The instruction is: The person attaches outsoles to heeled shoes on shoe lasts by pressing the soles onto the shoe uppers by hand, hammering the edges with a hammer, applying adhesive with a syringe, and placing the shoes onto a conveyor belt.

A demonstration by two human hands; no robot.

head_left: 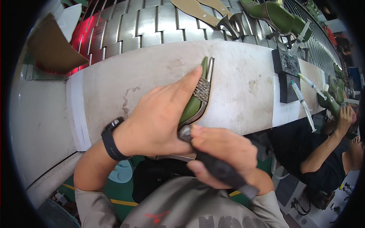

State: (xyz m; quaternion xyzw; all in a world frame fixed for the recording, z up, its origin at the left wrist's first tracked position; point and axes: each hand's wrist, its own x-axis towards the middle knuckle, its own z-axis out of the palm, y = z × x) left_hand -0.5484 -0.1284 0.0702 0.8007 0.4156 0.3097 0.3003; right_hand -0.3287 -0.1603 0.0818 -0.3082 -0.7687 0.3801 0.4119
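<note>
A green shoe [191, 109] with a sparkly woven band across it lies on its side over the white worktable, toe pointing away from me. My left hand [156, 114], a black watch at its wrist, is wrapped round the shoe and hides much of its near part. In my right hand [228, 152] is a dark thick-handled tool [218, 169] with a rounded metal head [185, 133]. That head is at the shoe's near end, close to my left thumb; whether it touches is hidden. Some blur lies over the right hand and the handle.
Beyond the worktable [235, 72] runs a slatted metal conveyor [152, 26] carrying soles with heels [199, 13] and green heeled shoes [272, 15]. Black foam blocks [287, 62] and several syringes [303, 104] stand at the right. A co-worker's arm [323, 152] handles a green shoe nearby.
</note>
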